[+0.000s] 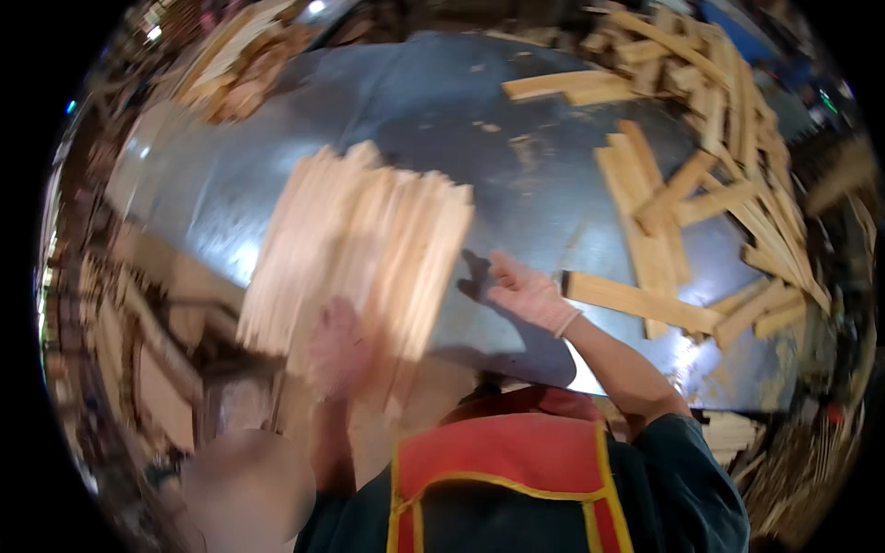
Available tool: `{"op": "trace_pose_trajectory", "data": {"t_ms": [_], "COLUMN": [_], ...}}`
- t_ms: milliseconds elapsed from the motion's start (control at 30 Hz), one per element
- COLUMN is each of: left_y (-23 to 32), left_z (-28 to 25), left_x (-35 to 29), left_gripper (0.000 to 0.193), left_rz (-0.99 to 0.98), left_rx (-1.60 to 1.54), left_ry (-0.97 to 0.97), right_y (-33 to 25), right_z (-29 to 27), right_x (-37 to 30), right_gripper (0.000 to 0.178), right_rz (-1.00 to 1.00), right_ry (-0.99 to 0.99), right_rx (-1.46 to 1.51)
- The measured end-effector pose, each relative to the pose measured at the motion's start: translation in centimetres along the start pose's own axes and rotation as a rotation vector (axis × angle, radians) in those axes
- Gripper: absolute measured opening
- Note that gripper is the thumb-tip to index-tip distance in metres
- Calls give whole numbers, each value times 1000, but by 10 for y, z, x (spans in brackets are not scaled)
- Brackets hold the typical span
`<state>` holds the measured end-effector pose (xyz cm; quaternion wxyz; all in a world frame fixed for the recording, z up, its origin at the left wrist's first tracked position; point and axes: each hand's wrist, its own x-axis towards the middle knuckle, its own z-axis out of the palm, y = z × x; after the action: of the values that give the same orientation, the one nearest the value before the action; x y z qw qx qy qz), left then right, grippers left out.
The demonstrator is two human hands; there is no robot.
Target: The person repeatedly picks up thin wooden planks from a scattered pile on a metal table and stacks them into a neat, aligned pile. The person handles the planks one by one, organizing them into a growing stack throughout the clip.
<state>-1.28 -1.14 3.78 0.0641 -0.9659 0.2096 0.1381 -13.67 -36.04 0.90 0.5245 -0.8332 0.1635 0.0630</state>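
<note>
A row of pale wooden strips (406,249) lies side by side on the metal table, their far ends uneven. My left hand (338,348), in a light pinkish glove, rests on the near part of these strips with its fingers laid flat, though motion blurs them. To the right of the strips, my gloved right hand (529,293) hovers over bare metal. Its fingers are partly bent and apart, with nothing seen in them. Just right of that wrist lies a loose wooden board (636,302).
The grey metal table (415,101) carries a heap of loose boards (737,120) at the far right and a stack of wooden pieces (244,83) at the far left. More wood (166,378) lies beyond the table's left edge. A blurred person (249,488) is at lower left.
</note>
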Motion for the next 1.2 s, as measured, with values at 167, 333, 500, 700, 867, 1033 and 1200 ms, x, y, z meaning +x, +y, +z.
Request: {"op": "trace_pose_trajectory", "data": {"t_ms": [167, 333, 500, 700, 867, 1033, 1200], "left_y": [57, 196, 318, 400, 384, 338, 251], "left_z": [30, 38, 55, 49, 66, 48, 54], "left_x": [-6, 11, 20, 49, 55, 34, -3], "left_gripper": [99, 100, 81, 48, 44, 42, 49], "left_rz": [121, 647, 456, -35, -130, -65, 88], "left_rx": [-51, -278, -1315, -1903, -1781, -1237, -281], "left_ry": [354, 329, -653, -888, -722, -475, 117], "right_y": [113, 167, 82, 136, 204, 226, 261], "right_z": [-156, -186, -217, -288, -301, -243, -213], "right_x": [-109, -139, -95, 17, 72, -6, -118], "right_gripper": [89, 83, 83, 71, 53, 43, 76], "right_rz": [217, 353, 164, -131, 200, 178, 437], "right_ry": [87, -28, 9, 404, 451, 656, 925], "right_rx": [-850, -956, -444, -238, -729, -637, -334]}}
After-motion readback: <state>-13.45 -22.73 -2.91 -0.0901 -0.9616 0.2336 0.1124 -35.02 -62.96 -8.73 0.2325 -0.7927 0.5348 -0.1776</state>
